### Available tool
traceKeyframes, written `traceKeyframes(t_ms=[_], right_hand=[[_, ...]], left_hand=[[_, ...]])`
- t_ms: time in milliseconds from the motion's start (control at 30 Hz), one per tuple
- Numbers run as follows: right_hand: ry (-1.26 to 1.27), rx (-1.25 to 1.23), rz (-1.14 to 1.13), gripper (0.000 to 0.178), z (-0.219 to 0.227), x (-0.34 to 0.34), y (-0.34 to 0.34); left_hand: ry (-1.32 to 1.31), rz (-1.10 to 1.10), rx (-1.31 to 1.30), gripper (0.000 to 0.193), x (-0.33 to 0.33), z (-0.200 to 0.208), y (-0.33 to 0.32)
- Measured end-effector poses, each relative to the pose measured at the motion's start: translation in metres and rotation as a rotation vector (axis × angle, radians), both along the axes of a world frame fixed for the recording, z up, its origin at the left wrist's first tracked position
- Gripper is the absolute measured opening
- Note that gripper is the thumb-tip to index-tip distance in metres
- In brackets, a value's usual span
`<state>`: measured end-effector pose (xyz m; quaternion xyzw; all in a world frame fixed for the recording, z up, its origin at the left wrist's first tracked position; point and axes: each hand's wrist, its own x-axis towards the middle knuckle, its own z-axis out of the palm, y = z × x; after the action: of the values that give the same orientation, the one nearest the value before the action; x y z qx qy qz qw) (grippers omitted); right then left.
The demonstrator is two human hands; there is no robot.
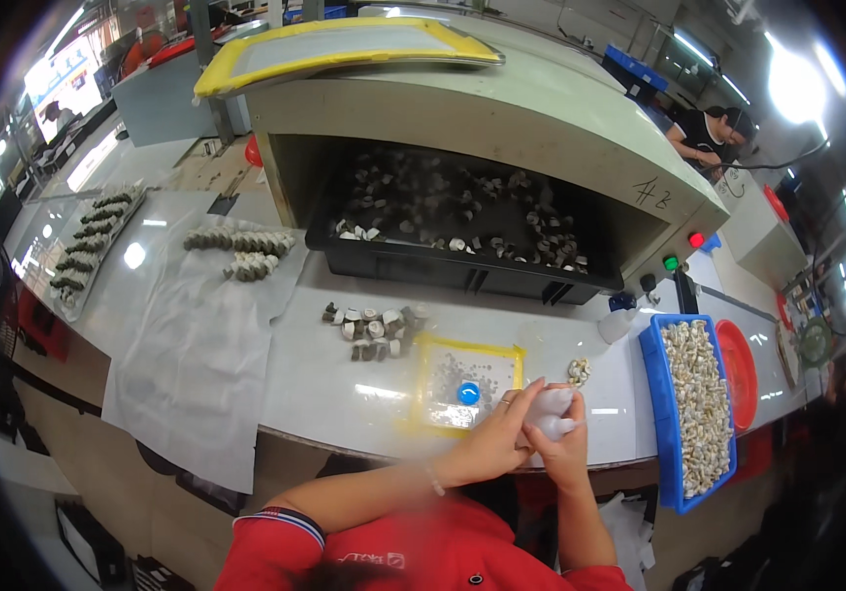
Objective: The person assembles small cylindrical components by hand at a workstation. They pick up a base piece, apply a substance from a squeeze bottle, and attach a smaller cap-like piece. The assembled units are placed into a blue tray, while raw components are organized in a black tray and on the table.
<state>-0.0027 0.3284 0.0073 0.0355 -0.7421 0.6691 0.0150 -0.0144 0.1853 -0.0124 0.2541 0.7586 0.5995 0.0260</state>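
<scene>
At the front edge of the bench, my left hand (pixel 492 436) and my right hand (pixel 568 455) are close together, both closed on a white rounded plastic piece (pixel 549 426). It has smooth lobes and a narrow tip pointing right; its exact kind is not clear, and my fingers cover its lower part. Just left of my hands lies a yellow-edged panel (pixel 425 382) dotted with small grey spots. A round blue cap-like piece (pixel 468 393) rests on it. Beyond my right hand sits a small heap of cream-coloured pieces (pixel 579 370).
A blue crate (pixel 661 419) full of small cream pieces stands right, beside a red basin (pixel 738 369). Ahead, a black tray (pixel 413 273) of parts sits inside a machine's opening (pixel 443 118). White-and-dark parts (pixel 374 333) lie left of centre. Another person (pixel 709 138) works far right.
</scene>
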Motion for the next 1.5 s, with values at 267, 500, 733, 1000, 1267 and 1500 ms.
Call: traceKeyframes(t_ms=[267, 500, 733, 1000, 1267, 1500], right_hand=[[0.268, 0.144, 0.192, 0.051, 0.005, -0.005, -0.031], [0.385, 0.327, 0.558, 0.076, 0.039, -0.005, -0.100], [0.337, 0.223, 0.460, 0.074, 0.033, -0.026, -0.077], [0.304, 0.426, -0.182, 0.052, -0.019, -0.011, 0.019], [0.301, 0.716, -0.266, 0.051, -0.052, 0.017, 0.031], [0.332, 0.767, -0.286, 0.049, -0.052, 0.014, 0.024]], left_hand=[[-0.067, 0.131, 0.161, 0.091, 0.014, 0.025, -0.029], [-0.023, 0.242, 0.198, 0.081, 0.036, 0.028, -0.114], [-0.226, 0.569, 0.300, 0.066, 0.012, 0.091, -0.256], [-0.050, 0.739, 0.074, 0.080, -0.157, 0.086, -0.411], [-0.213, 0.502, 0.120, 0.071, -0.243, 0.026, -0.427], [-0.232, 0.417, -0.035, 0.063, -0.269, 0.005, -0.436]])
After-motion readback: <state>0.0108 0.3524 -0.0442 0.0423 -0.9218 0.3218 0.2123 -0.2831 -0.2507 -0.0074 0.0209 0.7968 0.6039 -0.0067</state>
